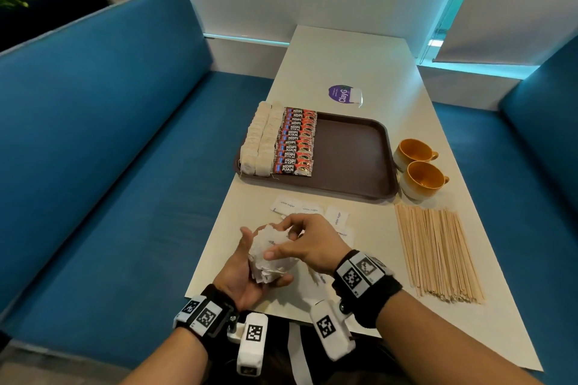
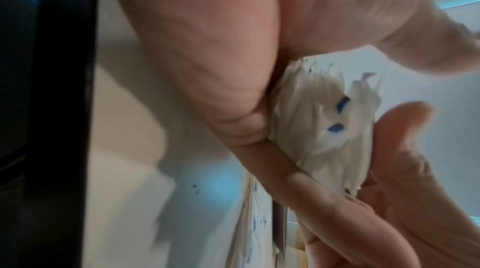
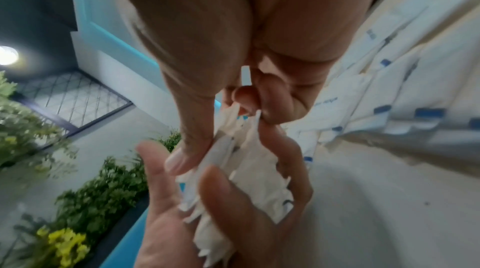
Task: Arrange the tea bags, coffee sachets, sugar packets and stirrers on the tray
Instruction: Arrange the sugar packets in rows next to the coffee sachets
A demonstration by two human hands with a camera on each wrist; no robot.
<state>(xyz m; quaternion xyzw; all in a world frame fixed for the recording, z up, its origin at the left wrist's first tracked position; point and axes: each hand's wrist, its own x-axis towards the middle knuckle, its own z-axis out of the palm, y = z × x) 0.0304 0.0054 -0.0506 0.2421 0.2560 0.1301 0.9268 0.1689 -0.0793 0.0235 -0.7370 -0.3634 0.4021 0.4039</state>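
Observation:
A brown tray lies mid-table; two rows of tea bags fill its left side, with a row of red coffee sachets beside them. My left hand cups a bunch of white sugar packets over the table's near left corner. My right hand comes from the right and pinches the top of that bunch. More sugar packets lie loose on the table just beyond my hands. Wooden stirrers lie in a flat pile at the right.
Two orange-lined cups stand right of the tray. A purple round sticker and a clear item sit behind it. Blue bench seats flank the white table; its near edge is at my wrists.

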